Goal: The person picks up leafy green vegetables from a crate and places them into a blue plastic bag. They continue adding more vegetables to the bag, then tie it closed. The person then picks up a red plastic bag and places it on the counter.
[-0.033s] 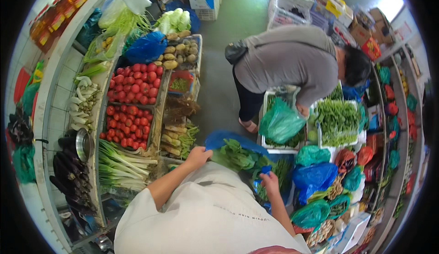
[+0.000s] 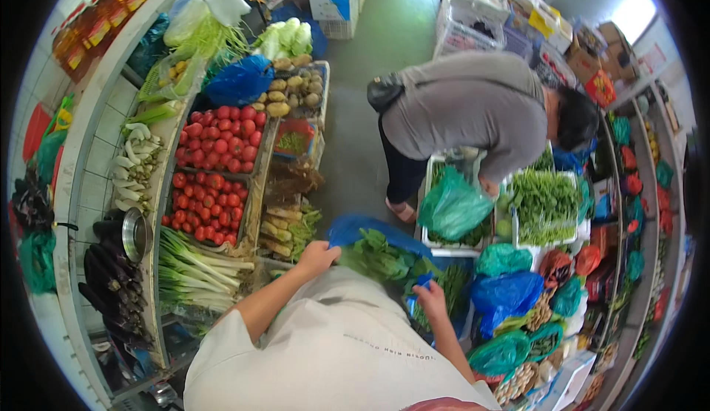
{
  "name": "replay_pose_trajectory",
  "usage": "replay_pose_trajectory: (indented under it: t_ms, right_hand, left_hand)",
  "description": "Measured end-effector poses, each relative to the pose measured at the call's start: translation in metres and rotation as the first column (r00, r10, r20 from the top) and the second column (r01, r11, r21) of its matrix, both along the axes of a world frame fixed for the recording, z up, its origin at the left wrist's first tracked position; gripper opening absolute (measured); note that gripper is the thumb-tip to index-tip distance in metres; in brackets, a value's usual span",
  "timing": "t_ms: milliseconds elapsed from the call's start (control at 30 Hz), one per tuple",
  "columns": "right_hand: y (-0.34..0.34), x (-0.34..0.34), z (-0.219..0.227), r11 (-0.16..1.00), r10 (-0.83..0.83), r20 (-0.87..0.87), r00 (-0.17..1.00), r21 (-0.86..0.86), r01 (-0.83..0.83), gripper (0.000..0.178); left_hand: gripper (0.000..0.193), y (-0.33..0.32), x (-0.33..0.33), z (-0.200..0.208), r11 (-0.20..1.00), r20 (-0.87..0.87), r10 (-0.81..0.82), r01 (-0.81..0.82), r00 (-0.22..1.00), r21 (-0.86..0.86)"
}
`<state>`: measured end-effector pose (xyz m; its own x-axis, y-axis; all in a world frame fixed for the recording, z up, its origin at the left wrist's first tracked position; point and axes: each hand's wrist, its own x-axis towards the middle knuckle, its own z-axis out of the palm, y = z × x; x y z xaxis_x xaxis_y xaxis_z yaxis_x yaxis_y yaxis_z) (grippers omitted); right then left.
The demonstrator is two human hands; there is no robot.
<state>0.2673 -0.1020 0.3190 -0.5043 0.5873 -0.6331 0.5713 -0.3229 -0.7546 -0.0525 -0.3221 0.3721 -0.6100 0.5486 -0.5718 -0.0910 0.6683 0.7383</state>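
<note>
Left hand: your left hand [image 2: 318,259] is closing thumb and fingers on the near left edge of the blue bag [image 2: 353,227], just beside the bundled pale stalks [image 2: 278,232].
Right hand: your right hand [image 2: 432,298] is gripping a bunched twist of blue plastic [image 2: 424,279] (seemingly part of the same bag, though the join is not showing).
Leafy greens: the leafy greens [image 2: 381,252] are lying between your two hands, against the blue film, in front of your pale shirt [image 2: 347,337].
Holding well: you are probably doing best by spreading both grips evenly, so the thin plastic is not sagging on one side or letting leaves spill over the rim.
Handling: the leaves are looking soft and loose, so you are likely bruising fewer by pulling on the film rather than pressing on them.
Right-side clearance: darker greens [image 2: 454,281] are sitting just beside your right hand, so you are wanting a tidy wrist there.
Hidden: your shirt is covering the near side of the bag, and you are not seeing its bottom or how deep the greens are reaching; the palm sides of your fingers are also turning out of sight.
Across from you: another person [image 2: 466,108] is bending over a green bag [image 2: 456,204], which is hiding much of the crate beneath.
</note>
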Motion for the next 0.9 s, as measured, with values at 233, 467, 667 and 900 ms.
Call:
replay_pose_trajectory:
  t_ms: [233, 467, 667, 900]
  right_hand:
    - [0.009, -0.161, 0.024, 0.926, 0.349, -0.045, 0.936, 0.170, -0.337, 0.036]
    - [0.047, -0.345, 0.032, 0.911, 0.298, -0.106, 0.949, 0.330, -0.249, 0.015]
    - [0.097, -0.543, 0.103, 0.958, 0.176, -0.150, 0.973, 0.255, -0.133, 0.017]
    - [0.188, -0.706, 0.186, 0.995, -0.096, -0.322, 0.942, -0.015, 0.096, 0.019]
  left_hand:
    - [0.034, -0.020, -0.088, 0.063, 0.973, 0.085, 0.215, -0.221, 0.973, 0.064]
    - [0.036, -0.026, -0.198, 0.060, 0.959, 0.044, 0.251, -0.255, 0.967, 0.125]
    - [0.029, 0.001, -0.289, 0.081, 0.917, 0.163, 0.234, -0.273, 0.958, 0.291]
    - [0.012, 0.079, -0.388, 0.150, 0.847, 0.416, 0.014, -0.231, 0.909, 0.478]
